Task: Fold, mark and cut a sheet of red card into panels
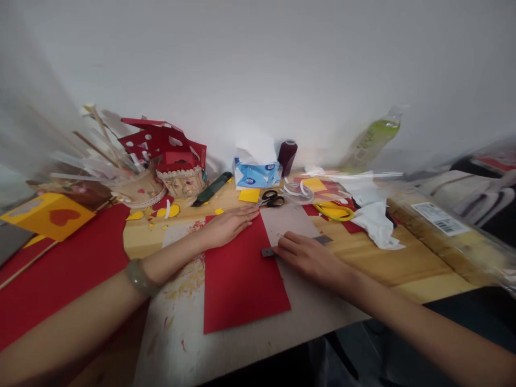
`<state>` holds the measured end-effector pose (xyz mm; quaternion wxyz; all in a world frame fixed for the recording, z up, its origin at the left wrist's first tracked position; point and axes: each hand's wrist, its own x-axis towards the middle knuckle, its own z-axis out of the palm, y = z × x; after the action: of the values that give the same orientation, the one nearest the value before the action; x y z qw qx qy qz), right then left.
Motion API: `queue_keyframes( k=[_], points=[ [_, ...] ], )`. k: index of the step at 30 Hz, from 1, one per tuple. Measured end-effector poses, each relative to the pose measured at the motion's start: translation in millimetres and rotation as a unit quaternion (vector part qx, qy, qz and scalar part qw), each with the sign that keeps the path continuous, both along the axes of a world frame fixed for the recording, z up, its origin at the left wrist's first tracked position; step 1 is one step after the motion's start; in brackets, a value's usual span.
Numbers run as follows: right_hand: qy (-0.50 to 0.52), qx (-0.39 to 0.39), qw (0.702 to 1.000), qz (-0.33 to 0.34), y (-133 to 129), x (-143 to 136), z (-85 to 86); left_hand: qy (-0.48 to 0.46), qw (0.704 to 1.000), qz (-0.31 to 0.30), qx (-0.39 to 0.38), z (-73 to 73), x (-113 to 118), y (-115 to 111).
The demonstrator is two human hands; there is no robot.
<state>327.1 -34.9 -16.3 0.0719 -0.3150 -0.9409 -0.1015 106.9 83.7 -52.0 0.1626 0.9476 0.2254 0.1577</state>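
Note:
A red sheet (244, 279) lies on a pale, scratched board (169, 328). Flat across its upper left part rests my left hand (229, 226), fingers extended to the right, with a bracelet on the wrist. My right hand (300, 252) is at the sheet's right edge, its bent fingers closed on a dark metal ruler (267, 252). One end of the ruler overlaps the red sheet and the other sticks out beyond the hand to the right. Black-handled scissors (273, 198) lie just beyond the sheet's top edge.
Behind are a tissue pack (257, 174), a dark thread spool (287, 157), a green cutter (212, 188) and a leaning bottle (373, 141). Decorated baskets (139, 188) with sticks stand at left. Yellow scissors (342, 215) and crumpled tissue (378, 226) lie at right.

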Motion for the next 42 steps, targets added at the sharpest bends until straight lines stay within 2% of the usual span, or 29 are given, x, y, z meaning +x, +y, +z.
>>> queue_keyframes(
  k=[6,13,20,27,38,42],
  points=[
    [0.010,0.005,1.000,0.003,-31.8,1.1,7.9,0.001,1.000,-0.004,0.004,-0.4,-0.8,1.1],
    [0.041,-0.006,0.999,0.005,-57.3,5.1,8.1,0.014,1.000,-0.012,-0.001,2.0,-0.8,2.0],
    [0.056,-0.009,0.998,0.011,-71.7,5.2,10.6,0.021,1.000,-0.011,-0.004,3.5,-1.6,2.0],
    [0.129,-0.087,0.985,-0.073,-90.8,10.0,-4.1,0.022,1.000,-0.008,-0.005,4.3,-2.2,1.5],
    [0.154,-0.127,0.977,-0.076,-103.5,17.4,-4.0,0.061,0.998,-0.006,0.022,6.9,-1.0,-0.9],
    [0.133,-0.103,0.985,-0.044,-106.8,22.8,-5.6,0.087,0.995,0.010,0.044,8.6,-0.2,-1.0]
  ],
)
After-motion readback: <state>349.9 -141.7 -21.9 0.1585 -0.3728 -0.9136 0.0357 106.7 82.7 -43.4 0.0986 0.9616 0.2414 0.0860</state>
